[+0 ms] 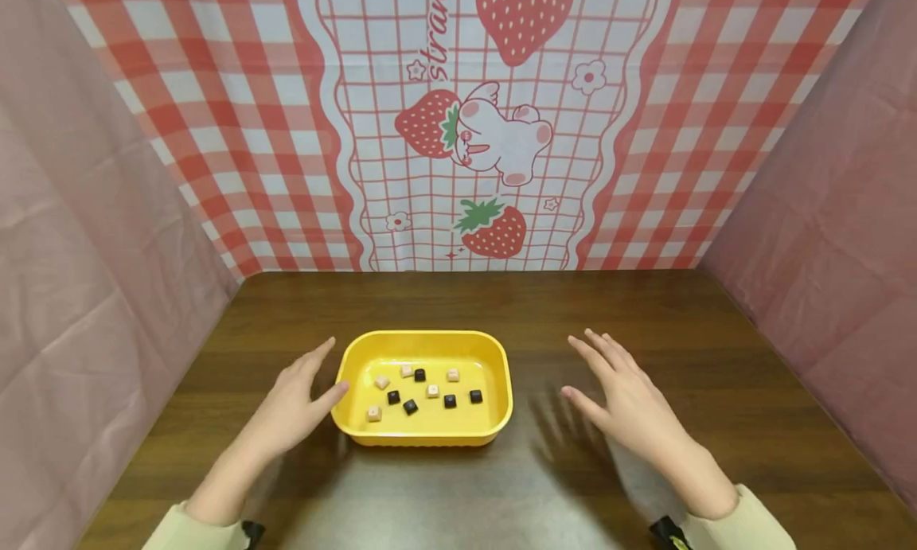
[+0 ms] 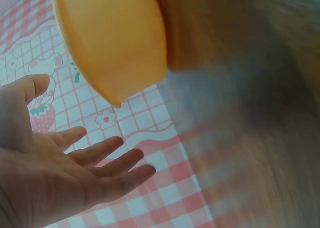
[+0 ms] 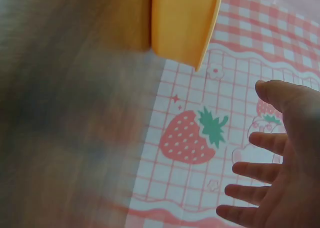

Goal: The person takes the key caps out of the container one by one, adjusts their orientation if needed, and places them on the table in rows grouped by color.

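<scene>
Two pale sleeves (image 1: 745,526) sit nearest the camera at the bottom edge. The left hand (image 1: 290,407) lies with straight fingers just beside the yellow tray (image 1: 494,423), its thumb at the left rim. The right hand (image 1: 619,399) hovers with fingers spread, apart from the tray, holding nothing. The tray rests mid-desk (image 1: 645,311), holding small dark and pale cubes (image 1: 430,391).

The tray (image 1: 430,434) is bright yellow. In it lie small cubes: some black (image 1: 411,407), some pale pink (image 1: 374,413). The table (image 1: 645,311) is dark brown with wood grain. The backdrop (image 1: 251,136) is red-and-white gingham, its white middle panel gridded in red with red strawberries, green leaves and a white-and-pink bunny. Side cloths (image 1: 72,255) are plain dusty pink. Sleeves (image 1: 745,526) are cream.
</scene>
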Tool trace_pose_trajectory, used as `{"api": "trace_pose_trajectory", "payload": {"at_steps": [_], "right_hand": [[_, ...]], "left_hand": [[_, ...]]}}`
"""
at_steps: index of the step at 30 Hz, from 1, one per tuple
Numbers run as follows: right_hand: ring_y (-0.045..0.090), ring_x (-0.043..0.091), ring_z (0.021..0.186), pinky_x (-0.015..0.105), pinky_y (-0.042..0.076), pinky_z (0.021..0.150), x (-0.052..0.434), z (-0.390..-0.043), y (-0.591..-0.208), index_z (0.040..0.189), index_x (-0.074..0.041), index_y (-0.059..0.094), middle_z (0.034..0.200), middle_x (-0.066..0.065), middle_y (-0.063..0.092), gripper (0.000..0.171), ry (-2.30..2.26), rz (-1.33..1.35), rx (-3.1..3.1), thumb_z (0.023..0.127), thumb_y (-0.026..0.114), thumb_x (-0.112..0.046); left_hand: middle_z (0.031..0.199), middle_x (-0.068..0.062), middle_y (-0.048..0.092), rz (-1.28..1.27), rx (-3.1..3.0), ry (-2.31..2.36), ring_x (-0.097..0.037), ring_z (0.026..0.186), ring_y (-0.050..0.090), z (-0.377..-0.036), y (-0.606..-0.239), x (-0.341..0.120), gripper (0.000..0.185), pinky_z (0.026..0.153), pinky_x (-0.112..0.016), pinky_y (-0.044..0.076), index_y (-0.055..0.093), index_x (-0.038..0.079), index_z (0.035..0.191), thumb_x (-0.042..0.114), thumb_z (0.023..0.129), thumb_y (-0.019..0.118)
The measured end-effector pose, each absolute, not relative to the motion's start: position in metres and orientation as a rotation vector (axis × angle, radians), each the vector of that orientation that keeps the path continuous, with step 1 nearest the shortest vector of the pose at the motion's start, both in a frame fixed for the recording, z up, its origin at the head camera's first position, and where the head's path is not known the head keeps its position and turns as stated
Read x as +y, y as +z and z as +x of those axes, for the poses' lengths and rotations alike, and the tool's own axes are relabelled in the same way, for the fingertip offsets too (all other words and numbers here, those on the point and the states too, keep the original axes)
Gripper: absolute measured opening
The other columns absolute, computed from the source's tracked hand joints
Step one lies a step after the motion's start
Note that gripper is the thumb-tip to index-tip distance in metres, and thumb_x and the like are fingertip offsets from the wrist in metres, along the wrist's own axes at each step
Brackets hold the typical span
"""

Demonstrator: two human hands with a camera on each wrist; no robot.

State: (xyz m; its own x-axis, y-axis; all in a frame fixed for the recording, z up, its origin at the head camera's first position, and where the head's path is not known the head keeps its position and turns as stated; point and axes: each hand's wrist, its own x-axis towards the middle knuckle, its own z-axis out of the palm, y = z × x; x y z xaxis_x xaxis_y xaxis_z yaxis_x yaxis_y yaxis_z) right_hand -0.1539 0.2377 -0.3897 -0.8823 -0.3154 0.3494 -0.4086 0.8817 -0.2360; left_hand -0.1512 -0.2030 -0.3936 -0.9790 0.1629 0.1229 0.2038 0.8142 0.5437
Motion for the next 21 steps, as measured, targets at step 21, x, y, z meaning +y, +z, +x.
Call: {"api": "trace_pose_trajectory", "payload": {"at_steps": [21], "right_hand": [[0.051,0.025,0.119,0.043,0.049,0.09,0.175,-0.194,-0.373,0.13,-0.015,0.056,0.13,0.007,0.055,0.059,0.488,0.906,-2.621,0.077,0.078,-0.027]], "left_hand": [[0.142,-0.028,0.037,0.003,-2.764,-2.055,-0.037,0.12,0.049,-0.204,-0.395,-0.212,0.065,0.089,-0.045,0.05,0.023,0.0,0.147,0.014,0.094,0.057]]}}
